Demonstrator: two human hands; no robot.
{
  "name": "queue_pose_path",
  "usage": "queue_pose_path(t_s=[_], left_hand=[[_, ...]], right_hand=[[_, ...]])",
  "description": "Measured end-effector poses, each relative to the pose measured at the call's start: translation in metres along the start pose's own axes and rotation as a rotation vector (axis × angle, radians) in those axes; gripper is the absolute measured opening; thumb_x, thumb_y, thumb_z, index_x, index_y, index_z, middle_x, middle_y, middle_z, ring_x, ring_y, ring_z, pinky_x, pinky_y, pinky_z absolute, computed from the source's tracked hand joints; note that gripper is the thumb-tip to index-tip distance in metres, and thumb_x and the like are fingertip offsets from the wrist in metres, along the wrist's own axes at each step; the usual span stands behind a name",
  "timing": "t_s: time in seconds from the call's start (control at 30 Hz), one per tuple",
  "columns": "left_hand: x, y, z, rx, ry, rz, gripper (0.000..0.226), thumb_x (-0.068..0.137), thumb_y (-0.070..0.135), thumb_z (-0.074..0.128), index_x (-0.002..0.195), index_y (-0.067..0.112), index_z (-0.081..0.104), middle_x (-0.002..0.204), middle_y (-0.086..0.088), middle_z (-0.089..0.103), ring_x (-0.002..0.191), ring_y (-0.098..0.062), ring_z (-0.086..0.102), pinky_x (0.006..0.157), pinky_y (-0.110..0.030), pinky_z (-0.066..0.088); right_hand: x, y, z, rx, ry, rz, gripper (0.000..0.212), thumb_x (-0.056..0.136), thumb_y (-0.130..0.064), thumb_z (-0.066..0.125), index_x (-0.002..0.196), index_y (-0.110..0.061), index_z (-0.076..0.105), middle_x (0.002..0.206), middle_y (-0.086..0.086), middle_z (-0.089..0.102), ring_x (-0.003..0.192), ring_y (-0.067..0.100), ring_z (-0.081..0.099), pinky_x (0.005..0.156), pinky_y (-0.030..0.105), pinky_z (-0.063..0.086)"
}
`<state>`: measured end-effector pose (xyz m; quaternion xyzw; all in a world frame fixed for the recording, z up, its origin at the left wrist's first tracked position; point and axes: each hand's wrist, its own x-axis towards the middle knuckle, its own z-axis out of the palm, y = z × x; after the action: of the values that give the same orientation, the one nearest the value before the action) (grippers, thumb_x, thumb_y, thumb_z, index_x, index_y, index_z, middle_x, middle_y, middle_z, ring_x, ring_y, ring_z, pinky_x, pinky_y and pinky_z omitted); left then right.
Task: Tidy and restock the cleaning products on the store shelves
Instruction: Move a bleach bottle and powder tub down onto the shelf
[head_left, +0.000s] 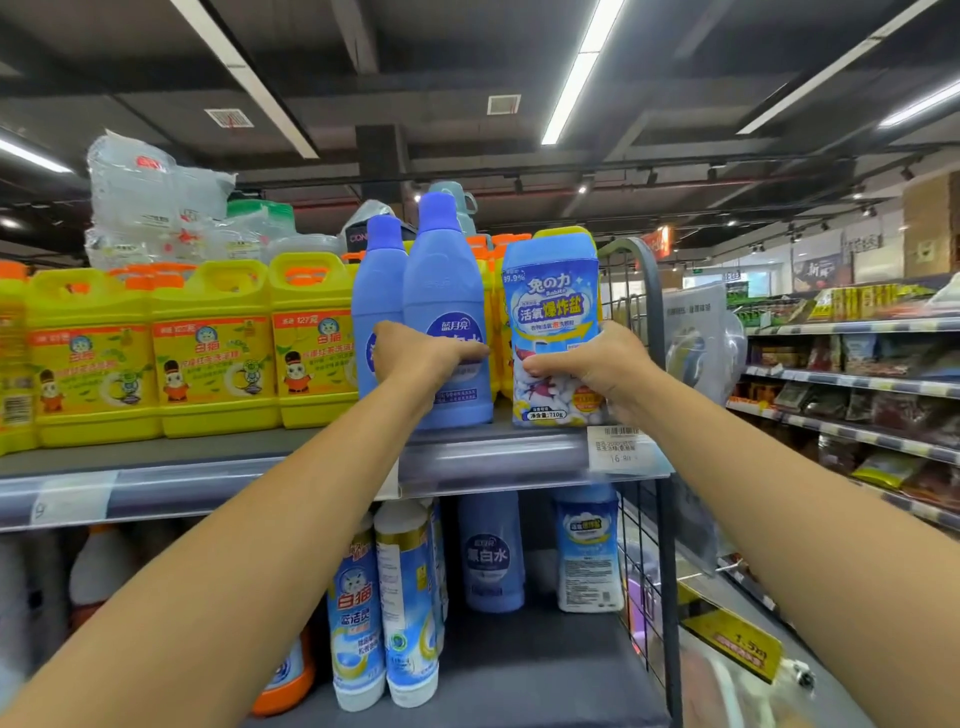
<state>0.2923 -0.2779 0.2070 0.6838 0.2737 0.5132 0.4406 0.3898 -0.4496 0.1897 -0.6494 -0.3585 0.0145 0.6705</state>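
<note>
Left grip (418, 358) curled round blue bottle (445, 275); right grip (589, 364) curled round blue-white canister (551, 296).

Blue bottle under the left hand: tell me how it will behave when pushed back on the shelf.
The blue bottle is tall and narrow, so a push near its cap would probably tip it; the left hand grips it below mid-height, which seems safer. Its smooth plastic body likely slides easily on the shelf. It looks rigid, unlikely to buckle.

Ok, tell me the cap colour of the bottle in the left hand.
Violet-blue cap, darker than the bottle; head view shows it.
</note>
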Motion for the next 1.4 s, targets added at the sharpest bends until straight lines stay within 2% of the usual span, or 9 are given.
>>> queue_pose_path(t_s=[0.17,0.33,0.43,0.53,0.73,0.83,0.93,1.13,1.4], left_hand=[[-0.004,0.0,0.001,-0.049,0.005,0.057,0.077,0.038,0.037,0.099,0.103,0.014,0.063,0.099,-0.004,0.071,0.083,-0.022,0.069,0.068,-0.04,0.063],[-0.018,0.008,-0.006,-0.057,0.013,0.299,0.074,0.043,0.034,0.097,0.102,0.025,0.055,0.091,0.01,0.063,0.083,-0.014,0.063,0.056,-0.018,0.048],[-0.023,0.027,-0.016,-0.075,0.01,0.36,0.076,0.042,0.037,0.096,0.105,0.024,0.056,0.099,0.006,0.065,0.091,-0.018,0.064,0.066,-0.026,0.055],[-0.034,0.053,-0.031,-0.158,-0.097,0.315,0.077,0.04,0.028,0.099,0.108,0.014,0.065,0.102,-0.002,0.073,0.092,-0.022,0.07,0.072,-0.04,0.062],[-0.107,0.061,-0.071,-0.318,-0.34,0.139,0.05,0.044,0.012,0.095,0.09,0.011,0.075,0.078,-0.005,0.078,0.064,-0.023,0.074,0.054,-0.037,0.058],[-0.159,0.04,-0.093,-0.387,-0.418,0.071,0.052,0.036,0.012,0.093,0.085,0.011,0.076,0.075,-0.008,0.077,0.061,-0.024,0.073,0.054,-0.037,0.058],[-0.213,0.006,-0.102,-0.412,-0.431,-0.02,0.053,0.031,0.005,0.092,0.08,0.011,0.076,0.074,-0.009,0.076,0.059,-0.025,0.072,0.052,-0.036,0.057],[-0.281,-0.039,-0.104,-0.267,-0.354,-0.132,0.052,0.035,0.002,0.094,0.082,0.011,0.073,0.074,-0.005,0.077,0.061,-0.021,0.072,0.053,-0.035,0.058],[-0.334,-0.063,-0.135,-0.221,-0.319,-0.208,0.063,0.026,0.023,0.095,0.085,0.016,0.074,0.079,-0.004,0.078,0.066,-0.023,0.075,0.053,-0.033,0.058]], right_hand=[[0.0,0.005,0.002,0.001,0.083,-0.07,0.067,0.043,-0.028,0.097,0.099,-0.015,0.063,0.087,-0.001,0.076,0.075,0.013,0.074,0.063,0.031,0.061],[-0.006,-0.006,0.001,-0.027,0.199,-0.161,0.079,0.04,-0.035,0.096,0.105,-0.017,0.055,0.095,-0.001,0.072,0.082,0.012,0.072,0.07,0.037,0.062],[-0.011,-0.03,-0.004,0.092,0.221,-0.229,0.082,0.037,-0.029,0.097,0.107,-0.013,0.057,0.097,0.002,0.073,0.084,0.016,0.073,0.073,0.04,0.061],[-0.027,-0.058,-0.011,0.174,0.169,-0.252,0.077,0.042,-0.018,0.097,0.108,-0.006,0.06,0.093,0.005,0.075,0.078,0.017,0.074,0.068,0.037,0.061],[-0.105,-0.074,-0.027,0.269,-0.037,-0.127,0.031,0.059,-0.002,0.087,0.086,0.001,0.072,0.082,0.015,0.076,0.072,0.028,0.074,0.055,0.033,0.059],[-0.15,-0.06,-0.035,0.328,-0.096,-0.042,0.036,0.055,0.0,0.086,0.089,0.004,0.072,0.086,0.02,0.074,0.073,0.035,0.073,0.055,0.043,0.059],[-0.195,-0.035,-0.042,0.37,-0.08,-0.035,0.045,0.048,-0.003,0.087,0.091,0.004,0.072,0.083,0.019,0.075,0.072,0.035,0.073,0.055,0.043,0.058],[-0.263,0.011,-0.055,0.327,-0.081,0.085,0.054,0.041,-0.012,0.091,0.091,-0.001,0.075,0.089,0.018,0.075,0.083,0.035,0.073,0.074,0.049,0.058],[-0.325,0.039,-0.071,0.262,-0.05,0.168,0.048,0.045,-0.007,0.09,0.091,-0.007,0.074,0.088,0.013,0.076,0.083,0.033,0.073,0.077,0.051,0.059]])
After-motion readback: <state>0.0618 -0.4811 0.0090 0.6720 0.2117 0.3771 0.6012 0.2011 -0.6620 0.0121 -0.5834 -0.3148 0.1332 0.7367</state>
